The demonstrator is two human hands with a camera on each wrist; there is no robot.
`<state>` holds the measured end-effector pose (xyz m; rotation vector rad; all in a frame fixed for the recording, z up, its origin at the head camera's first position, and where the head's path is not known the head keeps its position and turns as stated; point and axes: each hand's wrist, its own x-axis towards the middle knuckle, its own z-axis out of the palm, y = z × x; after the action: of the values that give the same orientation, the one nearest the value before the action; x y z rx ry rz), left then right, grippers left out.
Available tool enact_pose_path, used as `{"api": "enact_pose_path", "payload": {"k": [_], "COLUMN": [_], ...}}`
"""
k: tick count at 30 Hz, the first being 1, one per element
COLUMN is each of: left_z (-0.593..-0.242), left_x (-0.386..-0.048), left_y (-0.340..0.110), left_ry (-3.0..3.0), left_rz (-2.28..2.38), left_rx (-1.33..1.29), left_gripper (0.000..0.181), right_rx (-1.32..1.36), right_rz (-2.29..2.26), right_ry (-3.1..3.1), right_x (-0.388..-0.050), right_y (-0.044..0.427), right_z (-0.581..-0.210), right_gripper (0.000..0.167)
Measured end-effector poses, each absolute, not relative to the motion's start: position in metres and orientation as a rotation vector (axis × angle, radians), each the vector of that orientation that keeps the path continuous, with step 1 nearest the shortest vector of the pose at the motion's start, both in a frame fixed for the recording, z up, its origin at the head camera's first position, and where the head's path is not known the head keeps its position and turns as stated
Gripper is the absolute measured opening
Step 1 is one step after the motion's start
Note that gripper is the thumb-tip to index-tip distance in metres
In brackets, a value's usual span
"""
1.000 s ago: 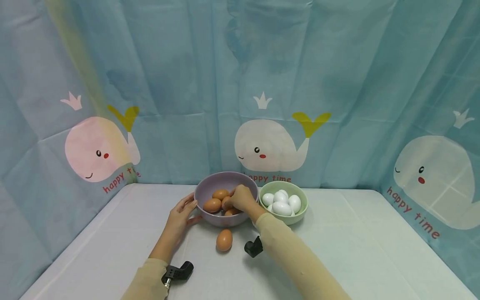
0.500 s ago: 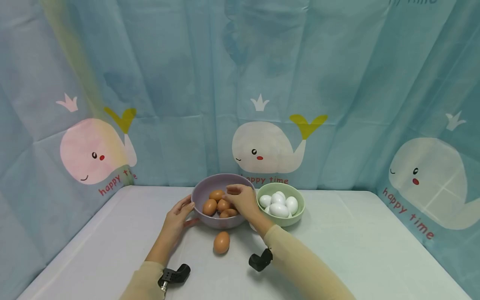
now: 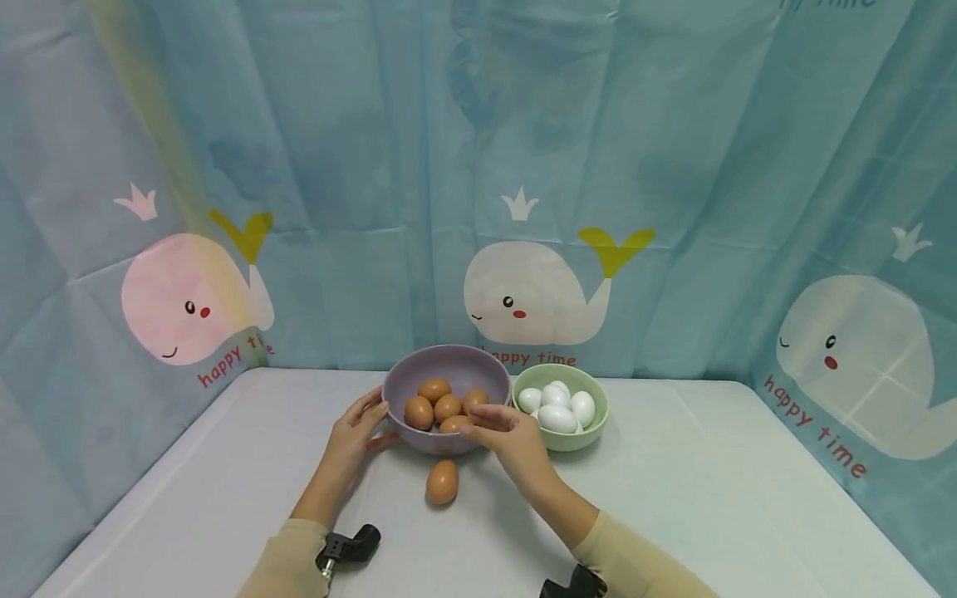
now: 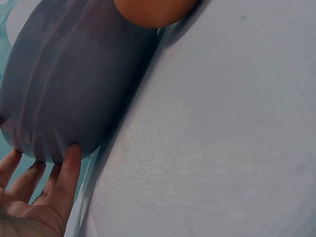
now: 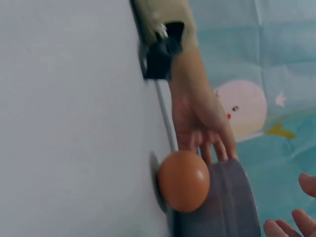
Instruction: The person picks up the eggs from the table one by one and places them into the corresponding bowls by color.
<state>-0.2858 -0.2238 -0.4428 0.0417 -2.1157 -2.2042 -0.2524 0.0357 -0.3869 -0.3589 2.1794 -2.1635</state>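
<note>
A purple bowl (image 3: 478,365) holds several brown eggs (image 3: 447,407). My left hand (image 3: 351,433) rests against its left side; in the left wrist view the fingertips (image 4: 74,150) touch the outer wall. Over the bowl's near right rim hovers my right hand (image 3: 519,444), fingers relaxed, with nothing seen in its grasp. In the right wrist view only some of its fingers (image 5: 303,224) show at the edge. One brown egg (image 3: 443,482) lies on the table just in front of the bowl.
Touching or very near the purple bowl on its right stands a smaller green bowl (image 3: 602,407) with several white eggs (image 3: 557,418). A white cloth covers the table (image 3: 718,498). Behind it hangs a blue curtain (image 3: 359,166) printed with whales.
My right hand has lifted from among the brown eggs, leaving one at the bowl's right side, and drawn back toward the near rim. My left hand has stayed on the bowl.
</note>
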Motion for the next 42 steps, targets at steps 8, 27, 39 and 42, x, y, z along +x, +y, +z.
{"api": "enact_pose_path", "payload": {"k": [8,27,39,42], "left_z": [-0.442,-0.442,-0.444,-0.444], "left_x": [-0.286,-0.285,-0.285,-0.285], "left_y": [-0.223,-0.223,-0.224,-0.224], "left_ry": [-2.108,-2.111,-2.102,-2.103], "left_rz": [-2.215,-2.207,-2.196,-2.194], "left_rx": [0.046,0.071,0.055,0.051], "left_gripper": [0.060,0.061,0.059,0.060], "right_rx": [-0.362,-0.374,-0.329,-0.329], "right_rz": [-2.096,-1.907,-1.836,-1.838], "right_ry": [2.131,2.222,2.309,2.330], "right_x": [-0.234,-0.225,-0.230,-0.230], "right_y": [0.046,0.033,0.017,0.012], "right_z": [-0.391,-0.415,-0.428,-0.429], "right_gripper": [0.046,0.049,0.047,0.049]}}
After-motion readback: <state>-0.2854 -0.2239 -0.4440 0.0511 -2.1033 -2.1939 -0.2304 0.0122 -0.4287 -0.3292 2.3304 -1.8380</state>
